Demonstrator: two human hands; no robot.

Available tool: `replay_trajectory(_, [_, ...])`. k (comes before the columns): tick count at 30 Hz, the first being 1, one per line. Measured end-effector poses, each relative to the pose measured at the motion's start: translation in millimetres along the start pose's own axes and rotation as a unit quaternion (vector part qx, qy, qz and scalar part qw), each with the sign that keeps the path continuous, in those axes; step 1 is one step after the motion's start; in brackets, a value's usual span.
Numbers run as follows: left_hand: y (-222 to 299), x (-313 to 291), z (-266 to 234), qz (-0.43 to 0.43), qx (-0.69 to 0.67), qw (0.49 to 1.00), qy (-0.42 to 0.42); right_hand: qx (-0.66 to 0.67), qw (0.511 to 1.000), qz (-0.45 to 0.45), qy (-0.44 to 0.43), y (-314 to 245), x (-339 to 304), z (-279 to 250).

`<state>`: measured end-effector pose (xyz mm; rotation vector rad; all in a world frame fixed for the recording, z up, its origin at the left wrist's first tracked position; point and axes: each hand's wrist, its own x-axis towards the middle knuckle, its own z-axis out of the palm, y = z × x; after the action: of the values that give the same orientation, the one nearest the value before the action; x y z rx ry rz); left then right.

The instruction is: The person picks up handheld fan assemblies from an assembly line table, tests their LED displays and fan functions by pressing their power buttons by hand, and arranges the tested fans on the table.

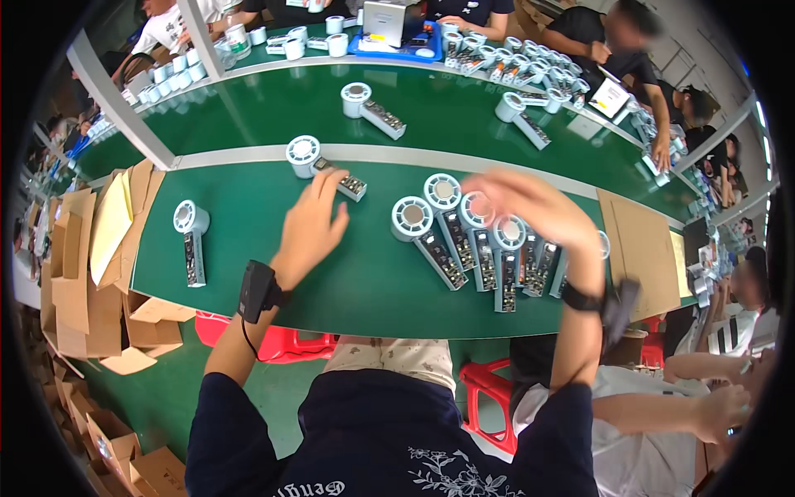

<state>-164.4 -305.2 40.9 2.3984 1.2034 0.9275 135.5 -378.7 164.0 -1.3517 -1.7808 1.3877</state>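
My left hand (310, 224) reaches over a pale blue handheld fan body (303, 156) that has a round vented head and a handle with its circuit board exposed. The fingertips rest at that handle, while the thumb stands apart. My right hand (534, 203), smeared by motion, hovers over a fanned-out group of similar fan bodies (443, 192) and partly covers them; whether it holds one is unclear. Another such fan body (192, 217) lies alone at the left of the green table (248, 224).
Beyond a pale divider (397, 155), more fan bodies (358, 101) lie on a green surface. Cardboard boxes (83, 282) stand at left, and a cardboard sheet (638, 248) lies at right. Co-workers sit opposite and at right. A red stool (489, 406) stands below the table edge.
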Motion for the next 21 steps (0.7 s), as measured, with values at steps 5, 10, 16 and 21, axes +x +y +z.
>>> replay_trajectory(5, [-41, 25, 5, 0.054, 0.172, 0.984, -0.005, 0.25, 0.966, 0.043, 0.049, 28, 162, 1])
replay_trajectory(10, [-49, 27, 16, 0.059, 0.197, 0.979, -0.002, 0.046, 0.968, 0.122, 0.212, 66, 273, 10])
replay_trajectory(16, [-60, -30, -53, 0.026, 0.17, 0.983, -0.07, -0.232, 0.939, 0.104, 0.23, 80, 322, 60])
replay_trajectory(21, [-62, -49, -102, 0.004, 0.101, 0.98, -0.171, -0.209, 0.916, 0.005, 0.342, 114, 353, 79])
